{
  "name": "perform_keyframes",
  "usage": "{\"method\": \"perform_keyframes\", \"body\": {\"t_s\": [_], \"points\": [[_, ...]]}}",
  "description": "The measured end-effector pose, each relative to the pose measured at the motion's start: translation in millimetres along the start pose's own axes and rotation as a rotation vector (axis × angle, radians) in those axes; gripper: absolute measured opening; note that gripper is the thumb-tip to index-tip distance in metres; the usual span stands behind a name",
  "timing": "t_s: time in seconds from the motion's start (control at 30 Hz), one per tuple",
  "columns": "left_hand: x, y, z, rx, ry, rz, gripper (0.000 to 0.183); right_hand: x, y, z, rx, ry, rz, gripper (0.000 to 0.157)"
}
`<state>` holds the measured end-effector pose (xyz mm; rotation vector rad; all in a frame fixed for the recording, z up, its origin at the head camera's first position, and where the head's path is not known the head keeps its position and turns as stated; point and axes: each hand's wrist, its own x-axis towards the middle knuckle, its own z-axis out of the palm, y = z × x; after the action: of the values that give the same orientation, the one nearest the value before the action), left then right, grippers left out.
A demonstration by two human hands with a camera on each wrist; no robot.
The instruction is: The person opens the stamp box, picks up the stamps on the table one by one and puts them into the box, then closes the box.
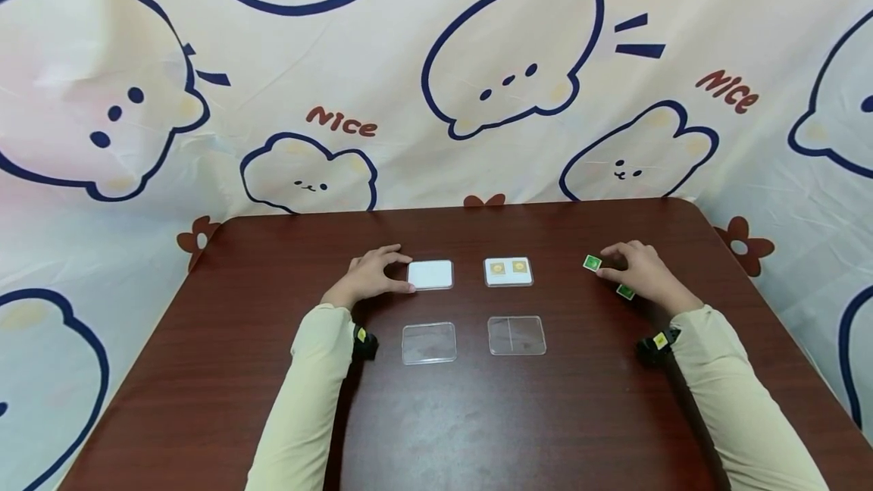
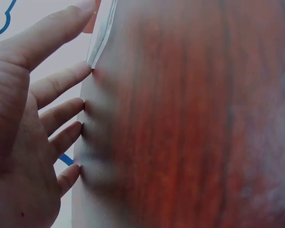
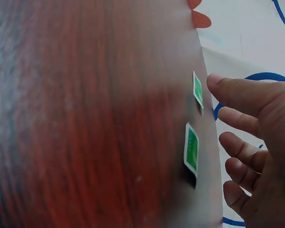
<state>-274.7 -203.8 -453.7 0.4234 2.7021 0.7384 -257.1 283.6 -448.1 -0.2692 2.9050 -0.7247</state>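
Note:
My left hand holds the left edge of a shallow clear case with a white insert, index finger and thumb at its two left corners. In the left wrist view the case shows edge-on between thumb and index finger. My right hand hovers by two small green stamps with scalloped white edges. Its thumb and fingers are spread apart with nothing between them. The far stamp lies just left of the fingertips; the nearer stamp is partly under the hand.
Right of the held case lies another white-lined case bearing two yellow stamps. Two transparent lids lie closer to me, the right lid with a line across it. A patterned cloth hangs behind the brown table.

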Motion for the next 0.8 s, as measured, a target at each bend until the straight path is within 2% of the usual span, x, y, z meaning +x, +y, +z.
{"method": "perform_keyframes", "body": {"t_s": [0.23,0.4,0.8], "points": [[-2.5,-2.3,-0.3,-0.024,-0.014,0.004,0.069,3,2,5.0,-0.021,0.027,-0.036,0.044],[-2.5,-4.4,1.7,-0.037,-0.024,0.009,0.070,5,3,8.1,-0.014,0.030,-0.028,0.041],[-3.3,-5.2,6.5,-0.056,0.016,0.007,0.065,8,1,10.8,-0.001,0.041,-0.012,0.033]]}}
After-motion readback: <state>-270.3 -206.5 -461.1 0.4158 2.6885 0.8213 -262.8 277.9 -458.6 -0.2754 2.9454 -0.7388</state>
